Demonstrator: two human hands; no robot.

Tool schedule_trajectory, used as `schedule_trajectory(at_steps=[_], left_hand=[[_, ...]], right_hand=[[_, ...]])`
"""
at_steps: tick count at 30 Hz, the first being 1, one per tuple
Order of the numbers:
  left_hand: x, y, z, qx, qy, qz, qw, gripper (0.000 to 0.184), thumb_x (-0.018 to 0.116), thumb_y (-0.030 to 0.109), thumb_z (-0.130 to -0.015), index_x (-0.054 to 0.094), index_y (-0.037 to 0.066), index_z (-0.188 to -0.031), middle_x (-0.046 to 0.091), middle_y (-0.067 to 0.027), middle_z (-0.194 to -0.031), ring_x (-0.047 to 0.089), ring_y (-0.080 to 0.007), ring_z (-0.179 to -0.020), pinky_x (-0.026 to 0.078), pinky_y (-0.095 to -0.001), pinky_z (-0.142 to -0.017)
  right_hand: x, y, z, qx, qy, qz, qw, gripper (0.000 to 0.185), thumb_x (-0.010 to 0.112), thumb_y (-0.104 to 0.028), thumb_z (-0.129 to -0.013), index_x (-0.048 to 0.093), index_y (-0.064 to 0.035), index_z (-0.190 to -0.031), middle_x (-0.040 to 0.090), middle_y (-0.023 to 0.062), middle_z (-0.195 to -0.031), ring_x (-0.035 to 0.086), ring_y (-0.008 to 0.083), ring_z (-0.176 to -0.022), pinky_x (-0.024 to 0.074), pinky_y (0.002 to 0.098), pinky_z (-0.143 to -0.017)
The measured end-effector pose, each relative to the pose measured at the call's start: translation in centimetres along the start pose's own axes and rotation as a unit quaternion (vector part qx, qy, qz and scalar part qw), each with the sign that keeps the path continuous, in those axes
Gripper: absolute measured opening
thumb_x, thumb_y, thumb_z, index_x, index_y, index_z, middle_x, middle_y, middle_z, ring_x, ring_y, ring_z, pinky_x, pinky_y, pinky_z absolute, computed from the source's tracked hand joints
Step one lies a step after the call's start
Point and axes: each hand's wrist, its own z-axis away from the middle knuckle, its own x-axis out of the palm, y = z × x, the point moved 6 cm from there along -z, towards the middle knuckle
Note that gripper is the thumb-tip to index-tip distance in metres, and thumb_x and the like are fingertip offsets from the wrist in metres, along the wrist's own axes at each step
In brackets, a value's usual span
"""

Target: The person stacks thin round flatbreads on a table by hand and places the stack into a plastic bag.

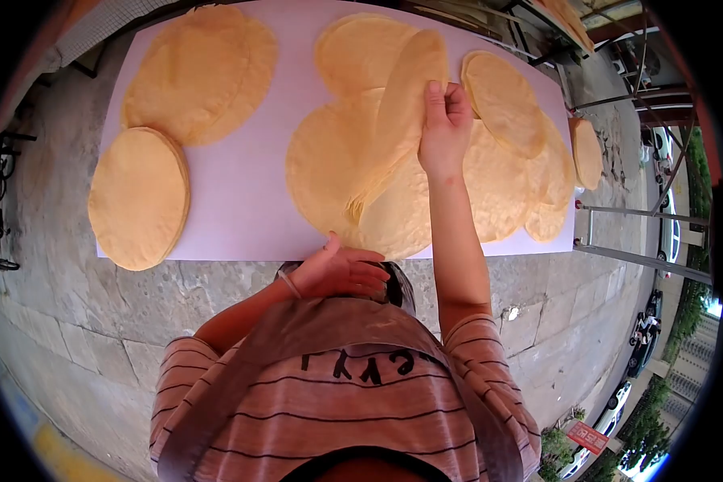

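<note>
A thin, round, yellow pancake-like sheet (406, 96) is lifted and folded over along one side. My right hand (446, 128) is closed on its upper right edge, thumb on top. The sheet's lower end hangs in creases over other round sheets (329, 153) lying flat and overlapping on the white tabletop (241, 193). My left hand (341, 271) is open at the table's front edge, fingers stretched out to the right and holding nothing. It is close to the lower edge of the sheets; whether it touches them I cannot tell.
A thick round stack (136, 197) overhangs the table's front left corner, with wider sheets (201, 76) behind it. More sheets (504, 103) overlap at the right. Another stack (586, 153) stands beyond the right edge, near metal bars (643, 265). Parked cars (610, 410) line the far right.
</note>
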Motion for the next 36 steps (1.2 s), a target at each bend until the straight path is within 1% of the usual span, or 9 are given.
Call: schedule_trajectory(at_steps=[5, 11, 14, 20, 23, 26, 30, 33, 36], left_hand=[[2.0, 9.3, -0.7, 0.325, 0.085, 0.115, 0.935, 0.066, 0.027, 0.059, -0.089, 0.041, 0.006, -0.126, 0.045, -0.011, -0.131, 0.039, -0.0262, -0.123, 0.029, -0.0415, -0.102], [-9.0, 10.9, 2.2, 0.44, 0.373, -0.084, 0.813, 0.042, 0.052, 0.03, -0.09, 0.043, 0.007, -0.123, 0.052, -0.0057, -0.121, 0.051, -0.0232, -0.11, 0.044, -0.0385, -0.09], [-16.8, 7.5, 2.3, 0.378, 0.523, -0.053, 0.762, 0.038, 0.056, 0.024, -0.088, 0.046, 0.005, -0.12, 0.055, -0.0055, -0.115, 0.056, -0.0209, -0.101, 0.05, -0.0358, -0.082], [-16.7, 5.5, 3.0, 0.383, 0.463, -0.056, 0.797, 0.036, 0.058, 0.022, -0.087, 0.049, 0.002, -0.116, 0.058, -0.0083, -0.109, 0.059, -0.0198, -0.094, 0.05, -0.0337, -0.079], [-18.5, 6.0, 2.2, 0.414, 0.485, -0.121, 0.761, 0.033, 0.059, 0.019, -0.087, 0.051, 0.002, -0.113, 0.059, -0.0081, -0.106, 0.059, -0.0176, -0.09, 0.05, -0.0318, -0.078], [-16.4, 7.8, 0.1, 0.425, 0.516, -0.204, 0.715, 0.027, 0.057, 0.015, -0.088, 0.053, 0.001, -0.11, 0.061, -0.007, -0.103, 0.059, -0.0154, -0.089, 0.05, -0.0298, -0.077], [-7.5, 10.5, 0.8, 0.486, 0.409, -0.227, 0.738, 0.023, 0.056, 0.015, -0.088, 0.055, 0.0, -0.106, 0.062, -0.0055, -0.098, 0.058, -0.0116, -0.083, 0.048, -0.0245, -0.073], [-10.7, 9.0, 5.8, 0.442, 0.462, -0.21, 0.74, 0.026, 0.057, 0.015, -0.088, 0.054, -0.001, -0.108, 0.062, -0.0062, -0.098, 0.059, -0.0125, -0.085, 0.048, -0.0254, -0.074], [-20.5, 4.0, 10.9, 0.363, 0.601, -0.23, 0.674, 0.03, 0.055, 0.02, -0.089, 0.052, 0.0, -0.11, 0.062, -0.0076, -0.098, 0.06, -0.0161, -0.09, 0.05, -0.029, -0.076]], right_hand=[[-5.3, -4.3, 5.9, -0.059, 0.005, 0.018, 0.998, 0.012, 0.055, -0.013, -0.09, 0.049, -0.0045, -0.083, 0.058, 0.0009, -0.08, 0.05, 0.0043, -0.07, 0.0434, 0.0207, -0.064], [-10.1, 14.1, 20.4, 0.343, 0.068, -0.04, 0.936, 0.02, 0.064, -0.011, -0.082, 0.047, -0.0053, -0.075, 0.057, 0.002, -0.074, 0.051, 0.0056, -0.065, 0.0434, 0.0201, -0.056], [-11.3, 20.6, 24.8, 0.486, 0.036, -0.001, 0.873, 0.02, 0.066, -0.012, -0.08, 0.048, -0.0064, -0.074, 0.055, 0.0028, -0.072, 0.056, 0.011, -0.066, 0.0501, 0.0232, -0.064], [-11.9, 21.3, 23.4, 0.535, 0.068, -0.242, 0.807, 0.031, 0.057, -0.026, -0.087, 0.052, -0.0043, -0.109, 0.06, 0.0053, -0.104, 0.057, 0.0194, -0.096, 0.0458, 0.0325, -0.083], [-12.8, 21.2, 20.9, 0.542, 0.115, -0.258, 0.792, 0.04, 0.048, -0.03, -0.09, 0.046, -0.0043, -0.121, 0.056, 0.0059, -0.115, 0.052, 0.0206, -0.106, 0.0404, 0.0351, -0.092], [-13.5, 22.1, 17.5, 0.503, 0.045, -0.239, 0.829, 0.04, 0.046, -0.031, -0.091, 0.046, -0.0053, -0.122, 0.055, 0.0067, -0.117, 0.052, 0.0206, -0.108, 0.0393, 0.0336, -0.094], [-14.2, 21.2, 13.7, 0.494, 0.011, -0.321, 0.808, 0.042, 0.043, -0.032, -0.093, 0.045, -0.0047, -0.125, 0.053, 0.0068, -0.121, 0.049, 0.0208, -0.113, 0.0383, 0.0336, -0.095], [-12.9, 20.6, 13.0, 0.509, -0.016, -0.276, 0.815, 0.04, 0.047, -0.033, -0.091, 0.049, -0.0041, -0.118, 0.058, 0.0054, -0.11, 0.055, 0.0218, -0.102, 0.0431, 0.0339, -0.088], [-12.4, 23.4, 14.9, 0.567, -0.074, -0.026, 0.82, 0.036, 0.052, -0.033, -0.088, 0.051, -0.0017, -0.106, 0.059, 0.0073, -0.096, 0.058, 0.0239, -0.086, 0.0467, 0.0338, -0.078]])
